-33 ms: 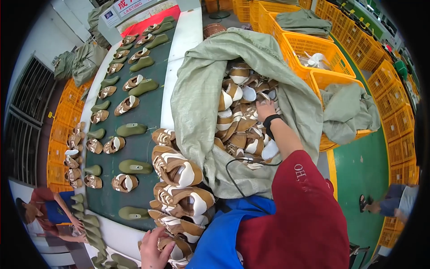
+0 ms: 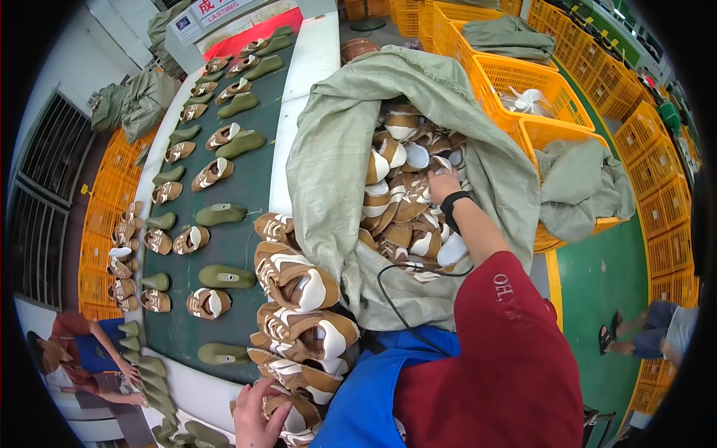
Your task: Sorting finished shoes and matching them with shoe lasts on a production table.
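My right hand (image 2: 444,187), a black band at its wrist, reaches into a pale green woven sack (image 2: 321,172). Brown-and-white shoe uppers (image 2: 409,201) fill the sack in a loose heap. The fingers are bent at the edge of one upper among them, their tips partly hidden. At the bottom, my left hand (image 2: 258,418) has its thumb and fingers apart, beside a brown shoe upper (image 2: 299,411) and touching it or nearly so. That upper is the nearest in a row of stacked uppers (image 2: 299,328) along the table's right edge.
A dark green conveyor belt (image 2: 254,175) on the left carries olive shoe lasts (image 2: 225,276) and uppers in pairs. Yellow crates (image 2: 538,82) stand behind and right of the sack. A black cord (image 2: 385,287) crosses its front. A co-worker (image 2: 82,351) handles lasts at lower left.
Both my hands stay in place. At the far right, a passing person's legs have shifted a little, and a second sandal shows.
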Action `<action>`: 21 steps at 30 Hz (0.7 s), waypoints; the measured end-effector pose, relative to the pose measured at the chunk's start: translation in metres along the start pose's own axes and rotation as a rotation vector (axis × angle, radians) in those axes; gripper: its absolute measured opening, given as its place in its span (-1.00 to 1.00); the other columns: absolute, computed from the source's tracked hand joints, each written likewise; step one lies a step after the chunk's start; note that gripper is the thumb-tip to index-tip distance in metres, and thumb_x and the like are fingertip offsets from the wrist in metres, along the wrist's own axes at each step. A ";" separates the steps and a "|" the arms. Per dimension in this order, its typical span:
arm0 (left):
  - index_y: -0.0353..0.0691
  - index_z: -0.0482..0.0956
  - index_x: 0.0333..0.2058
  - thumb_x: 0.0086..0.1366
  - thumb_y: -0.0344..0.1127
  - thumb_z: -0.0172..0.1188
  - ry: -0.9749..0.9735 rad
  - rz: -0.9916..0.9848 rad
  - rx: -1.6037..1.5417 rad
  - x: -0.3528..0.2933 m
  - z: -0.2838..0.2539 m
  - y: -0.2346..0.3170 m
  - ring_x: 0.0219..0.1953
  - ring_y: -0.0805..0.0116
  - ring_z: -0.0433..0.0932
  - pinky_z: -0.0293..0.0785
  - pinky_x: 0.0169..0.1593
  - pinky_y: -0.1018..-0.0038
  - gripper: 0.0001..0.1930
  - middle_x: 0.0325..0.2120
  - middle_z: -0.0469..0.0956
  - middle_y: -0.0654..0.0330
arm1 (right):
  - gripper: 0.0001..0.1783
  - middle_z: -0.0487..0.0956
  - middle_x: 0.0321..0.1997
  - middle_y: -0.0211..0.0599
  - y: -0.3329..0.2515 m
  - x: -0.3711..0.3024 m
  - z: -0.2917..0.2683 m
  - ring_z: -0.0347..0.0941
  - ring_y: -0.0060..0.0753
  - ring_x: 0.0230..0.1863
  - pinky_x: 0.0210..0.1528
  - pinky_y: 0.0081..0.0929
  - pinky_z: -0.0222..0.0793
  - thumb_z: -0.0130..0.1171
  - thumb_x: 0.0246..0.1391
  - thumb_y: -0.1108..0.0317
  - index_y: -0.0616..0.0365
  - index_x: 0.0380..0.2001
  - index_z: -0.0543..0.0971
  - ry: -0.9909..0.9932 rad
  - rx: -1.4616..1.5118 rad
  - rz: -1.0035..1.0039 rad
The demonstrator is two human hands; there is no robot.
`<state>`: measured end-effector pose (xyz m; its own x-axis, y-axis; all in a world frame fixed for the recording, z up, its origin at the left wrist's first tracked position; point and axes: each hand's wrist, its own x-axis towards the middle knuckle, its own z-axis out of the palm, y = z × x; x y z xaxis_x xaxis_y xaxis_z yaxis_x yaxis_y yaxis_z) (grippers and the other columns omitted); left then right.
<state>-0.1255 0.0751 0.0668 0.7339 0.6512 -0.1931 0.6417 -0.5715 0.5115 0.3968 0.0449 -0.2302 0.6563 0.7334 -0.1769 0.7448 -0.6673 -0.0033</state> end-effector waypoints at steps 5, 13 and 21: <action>-0.29 0.38 -0.04 0.13 -0.48 0.15 0.026 -0.206 -0.182 -0.024 0.005 -0.026 -0.42 0.52 0.45 0.38 -0.39 0.63 -0.62 -0.37 0.49 0.18 | -0.75 0.52 -0.47 -0.23 -0.002 -0.052 -0.040 0.43 -0.19 -0.25 0.04 -0.09 0.04 0.21 -0.35 0.29 0.06 -0.47 0.50 -0.022 0.106 -0.280; -0.28 0.37 -0.05 0.07 -0.44 0.18 0.150 -0.148 -0.125 -0.029 0.011 -0.026 -0.34 0.34 0.47 0.39 -0.30 0.51 -0.58 -0.34 0.51 0.13 | -0.69 0.49 -0.41 -0.28 -0.039 -0.107 -0.110 0.42 -0.36 -0.28 -0.11 -0.38 0.29 0.24 -0.25 0.46 0.13 -0.37 0.38 0.596 1.082 -0.170; -0.25 0.35 -0.06 -0.07 -0.33 0.29 0.320 0.065 0.034 -0.026 -0.009 -0.009 -0.18 0.07 0.42 0.28 -0.02 0.18 -0.47 -0.28 0.45 0.06 | -0.61 0.41 0.04 -0.30 -0.163 -0.149 -0.192 0.33 -0.24 0.06 0.07 0.14 0.15 -0.17 0.20 0.19 0.06 0.06 0.24 -1.119 2.401 -0.517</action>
<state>-0.1528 0.0676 0.0749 0.6700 0.7334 0.1150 0.6065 -0.6300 0.4850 0.2003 0.0694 -0.0148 -0.1708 0.9845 0.0403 -0.9004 -0.1394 -0.4120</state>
